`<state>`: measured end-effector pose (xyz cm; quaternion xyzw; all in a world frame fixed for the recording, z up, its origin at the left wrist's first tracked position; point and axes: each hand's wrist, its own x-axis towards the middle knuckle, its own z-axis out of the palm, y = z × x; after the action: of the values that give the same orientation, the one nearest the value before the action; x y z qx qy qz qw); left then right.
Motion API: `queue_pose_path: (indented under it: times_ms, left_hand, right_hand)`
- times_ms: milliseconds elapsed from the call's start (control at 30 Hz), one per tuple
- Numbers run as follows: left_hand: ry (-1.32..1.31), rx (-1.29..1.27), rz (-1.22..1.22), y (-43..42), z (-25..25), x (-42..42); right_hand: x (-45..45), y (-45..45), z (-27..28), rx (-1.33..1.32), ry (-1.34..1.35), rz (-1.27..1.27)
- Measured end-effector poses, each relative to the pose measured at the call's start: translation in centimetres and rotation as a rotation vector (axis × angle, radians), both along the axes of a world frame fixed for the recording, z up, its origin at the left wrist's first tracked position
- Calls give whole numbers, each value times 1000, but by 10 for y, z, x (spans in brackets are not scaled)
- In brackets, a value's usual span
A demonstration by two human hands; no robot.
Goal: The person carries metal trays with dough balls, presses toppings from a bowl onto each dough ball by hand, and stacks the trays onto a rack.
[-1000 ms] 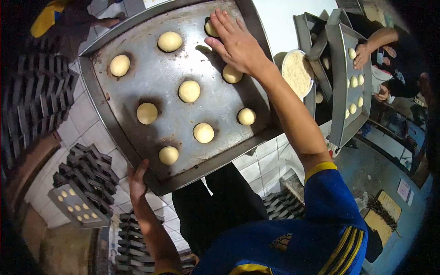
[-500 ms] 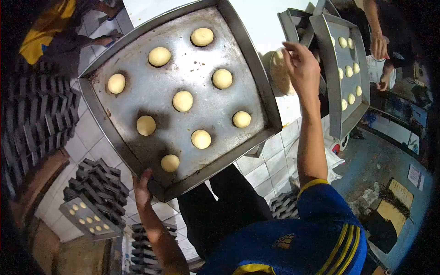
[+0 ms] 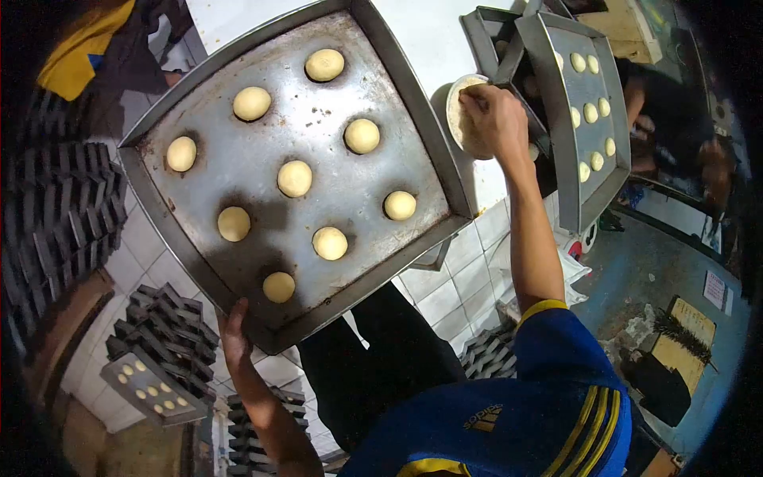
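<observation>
The big metal tray [image 3: 350,191] is at 10 o'clock in the view, tilted, and holds nine round dough balls [image 3: 294,179], each sitting apart from the others. The left hand [image 3: 236,334] grasps the tray's edge at its 7 o'clock side, with the thumb up on the wall and the other fingers hidden underneath. At 1 o'clock, just beside the tray, a round white bowl [image 3: 450,127] has pale crumbs [image 3: 462,127] in it. The right hand [image 3: 499,123] is over the bowl with its fingers bent down toward the crumbs; I cannot tell if they pinch any. At 2 o'clock, a second tray [image 3: 567,183] has small dough balls too. A third tray [image 3: 147,380], at 8 o'clock, carries more of them and leans by a dark stack [image 3: 163,322]. A taller dark stack [image 3: 60,215] is at 9 o'clock. The bowl sits on a white table [image 3: 433,36], and white floor tiles [image 3: 457,290] show at 4 o'clock. One person [image 3: 83,52], in yellow and dark clothes, is at 10 o'clock, and another person [image 3: 671,119], dark and blurry, is past the second tray.
</observation>
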<state>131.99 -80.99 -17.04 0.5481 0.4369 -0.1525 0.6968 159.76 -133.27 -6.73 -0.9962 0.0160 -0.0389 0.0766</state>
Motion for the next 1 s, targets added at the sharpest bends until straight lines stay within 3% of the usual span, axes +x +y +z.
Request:
queue_pose_path:
  times_ms: [67, 167, 200, 267, 400, 467, 600, 767, 933, 1000]
  left_hand:
    - [-20, -43, -1, 7, -9, -5]
    - [1, -78, 13, 5, -1, 1]
    - [39, -73, 28, 2, 3, 3]
    - [3, -87, 21, 5, -6, -1]
    - [-51, -100, 12, -4, 9, 9]
    - [-62, -104, -3, -1, 2, 6]
    - [-113, -90, -24, 0, 0, 4]
    - [-31, -58, -15, 0, 0, 1]
    - [42, -104, 22, 2, -1, 0]
    - [-20, -87, 6, 2, -1, 0]
  right_hand:
    - [1, -12, 1, 360, 64, -79]
    - [-3, -22, -1, 710, 77, -169]
    - [-6, -8, 6, 710, 83, -168]
    - [-20, 26, 13, 953, 174, -187]
    - [-36, 91, -5, 800, 212, -17]
    - [-34, 111, -13, 397, 40, 261]
    - [-31, 124, -38, 211, -56, 447]
    - [-35, 119, -41, 106, -20, 480]
    - [-49, 133, -26, 192, -104, 487]
    - [-54, 131, -34, 203, 15, 521]
